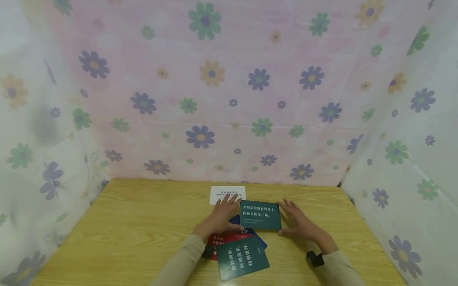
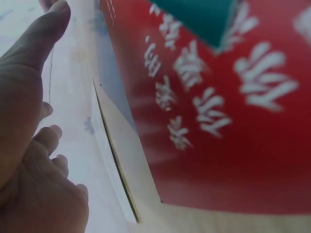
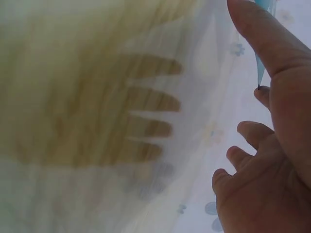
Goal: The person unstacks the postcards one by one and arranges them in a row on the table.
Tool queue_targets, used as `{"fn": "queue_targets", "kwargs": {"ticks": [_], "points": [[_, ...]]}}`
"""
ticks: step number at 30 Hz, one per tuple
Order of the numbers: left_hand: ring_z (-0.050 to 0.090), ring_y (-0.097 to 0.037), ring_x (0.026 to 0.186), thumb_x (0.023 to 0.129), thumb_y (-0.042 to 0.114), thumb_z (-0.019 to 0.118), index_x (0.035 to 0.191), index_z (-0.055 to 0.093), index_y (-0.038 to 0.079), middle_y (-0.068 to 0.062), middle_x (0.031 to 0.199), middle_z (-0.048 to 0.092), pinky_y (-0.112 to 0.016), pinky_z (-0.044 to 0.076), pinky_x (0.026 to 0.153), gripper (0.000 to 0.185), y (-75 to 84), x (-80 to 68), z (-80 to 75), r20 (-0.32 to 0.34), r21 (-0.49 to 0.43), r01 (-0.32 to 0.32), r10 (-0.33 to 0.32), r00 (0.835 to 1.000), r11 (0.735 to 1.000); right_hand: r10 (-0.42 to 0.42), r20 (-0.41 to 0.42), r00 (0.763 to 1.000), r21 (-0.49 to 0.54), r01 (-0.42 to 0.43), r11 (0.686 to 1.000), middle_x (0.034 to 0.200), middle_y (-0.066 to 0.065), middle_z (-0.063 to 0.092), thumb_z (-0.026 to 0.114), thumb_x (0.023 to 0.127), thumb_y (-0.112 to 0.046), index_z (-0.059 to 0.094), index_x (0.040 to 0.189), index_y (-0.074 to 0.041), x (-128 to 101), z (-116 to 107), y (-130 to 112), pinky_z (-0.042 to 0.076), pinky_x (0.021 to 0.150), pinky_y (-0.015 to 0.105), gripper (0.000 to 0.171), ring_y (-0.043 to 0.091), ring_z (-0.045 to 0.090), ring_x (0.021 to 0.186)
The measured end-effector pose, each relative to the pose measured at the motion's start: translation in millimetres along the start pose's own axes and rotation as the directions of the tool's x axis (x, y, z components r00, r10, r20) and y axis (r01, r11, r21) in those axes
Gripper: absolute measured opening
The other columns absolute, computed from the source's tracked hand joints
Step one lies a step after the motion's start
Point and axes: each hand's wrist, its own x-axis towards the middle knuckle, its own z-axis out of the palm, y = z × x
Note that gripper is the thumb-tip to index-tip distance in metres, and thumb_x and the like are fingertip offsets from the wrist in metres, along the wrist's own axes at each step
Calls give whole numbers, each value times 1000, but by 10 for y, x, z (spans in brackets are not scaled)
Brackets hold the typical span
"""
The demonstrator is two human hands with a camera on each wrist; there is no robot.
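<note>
A dark green card (image 1: 260, 215) with white print lies flat on the wooden table (image 1: 136, 230), between my two hands. My left hand (image 1: 220, 216) rests with straight fingers at the card's left edge, over a blue card (image 1: 255, 235) and a red card (image 1: 223, 240). My right hand (image 1: 299, 223) lies with straight fingers along the green card's right edge, thumb at its near corner. In the left wrist view, the red card (image 2: 218, 121) fills the frame beside my left hand (image 2: 29, 145). In the right wrist view, the green card's thin edge (image 3: 261, 63) touches the thumb of my right hand (image 3: 272, 170).
A white card (image 1: 227, 194) lies just beyond my left fingertips. A second green card (image 1: 242, 257) lies nearest me, partly over the red one. Floral cloth walls (image 1: 214, 99) close in the table at the back and on both sides.
</note>
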Motion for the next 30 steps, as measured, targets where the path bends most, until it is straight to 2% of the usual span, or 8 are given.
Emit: {"fn": "queue_targets", "kwargs": {"ticks": [4,7,11,14,21,25,30], "points": [[8,-42,156,85,47,80,160,30,7,-16,169,21,-66,12,123,99,0,119,-2,21,15,24,-24,999,1000,8,9,1000,-24,-8,1000,163,34,19,86,82,-26,34,157,-1,66,-61,82,20,108,82,95,61,9,147],[6,-40,157,85,47,80,161,29,8,-14,169,20,-65,11,124,100,7,214,5,22,30,31,-32,999,999,-6,-3,1000,-52,6,999,162,34,21,87,81,-25,35,156,1,117,-99,150,15,109,83,94,61,11,147],[6,-40,157,84,44,83,161,28,7,-13,170,19,-64,10,125,101,8,345,15,20,6,38,-38,999,999,-9,-25,1000,-82,7,997,161,36,22,88,80,-24,36,155,1,189,-143,241,9,109,84,95,62,13,146],[7,-41,157,83,41,84,160,29,6,-15,169,20,-64,9,125,101,-1,440,27,22,-19,43,-43,999,999,-2,-23,1000,-91,0,996,160,37,21,89,79,-24,36,155,1,243,-192,287,10,108,85,95,63,13,145],[7,-41,157,84,43,83,160,29,5,-18,168,21,-63,12,125,101,-68,638,66,52,1,54,-54,997,999,48,55,997,-106,-42,994,161,38,16,86,82,-23,34,155,3,383,-333,318,6,111,83,93,63,10,146],[9,-41,157,84,45,82,160,29,4,-18,168,21,-63,15,124,101,-85,733,70,55,22,48,-49,997,999,62,72,996,-115,-53,992,160,40,16,85,83,-20,34,155,5,444,-400,319,4,112,82,92,65,9,145],[11,-42,156,85,44,81,160,29,3,-17,169,19,-64,16,124,100,-100,760,34,61,18,63,-64,996,998,81,90,993,-94,-72,993,161,39,14,85,83,-19,33,155,5,534,-425,306,4,113,81,92,65,7,145]]}}
